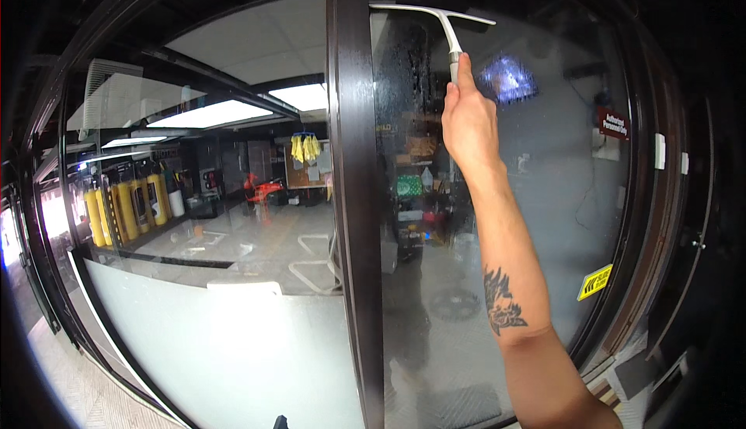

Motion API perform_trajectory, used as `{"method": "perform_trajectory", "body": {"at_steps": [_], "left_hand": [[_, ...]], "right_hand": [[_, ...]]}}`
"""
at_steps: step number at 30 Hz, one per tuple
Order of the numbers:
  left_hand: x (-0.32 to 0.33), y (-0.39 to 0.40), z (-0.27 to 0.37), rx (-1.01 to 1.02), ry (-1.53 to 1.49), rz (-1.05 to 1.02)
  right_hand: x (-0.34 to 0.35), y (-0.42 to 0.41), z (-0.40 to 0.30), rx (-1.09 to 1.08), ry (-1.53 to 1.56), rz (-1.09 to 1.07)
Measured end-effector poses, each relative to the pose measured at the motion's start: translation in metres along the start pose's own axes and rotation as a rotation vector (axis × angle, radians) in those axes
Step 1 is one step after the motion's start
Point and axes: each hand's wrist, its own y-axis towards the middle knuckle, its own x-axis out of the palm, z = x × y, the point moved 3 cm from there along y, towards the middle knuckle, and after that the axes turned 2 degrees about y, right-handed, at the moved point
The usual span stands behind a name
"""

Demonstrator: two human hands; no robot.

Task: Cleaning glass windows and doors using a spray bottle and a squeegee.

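Observation:
My right hand (473,120) reaches up, wrapped around the handle of a white squeegee (449,30), with the index finger stretched along the handle. The squeegee's long head lies near the top of a dark-framed glass panel (553,184). Its left end meets the dark upright frame post (352,196), and its right end tilts slightly lower. Small wet drops and streaks mark the glass below the head, left of the handle. Whether the blade presses on the glass along its whole length I cannot tell. My left hand is out of view.
Left of the post stands another glass panel with a whitish lower part (233,347). Yellow cylinders (125,210) and hanging yellow gloves (305,148) show in its glass. The right panel bears a yellow sticker (594,282) and a dark red sign (613,122), both with writing.

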Motion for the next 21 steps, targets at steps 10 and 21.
{"method": "perform_trajectory", "body": {"at_steps": [10,21], "left_hand": [[0.028,-0.086,0.01,0.025,0.064,0.119],[0.045,-0.189,0.0,-0.129,0.139,0.143]], "right_hand": [[0.0,-0.112,0.035,-0.011,0.057,-0.046],[-0.018,-0.259,0.065,-0.001,0.162,-0.064]]}}
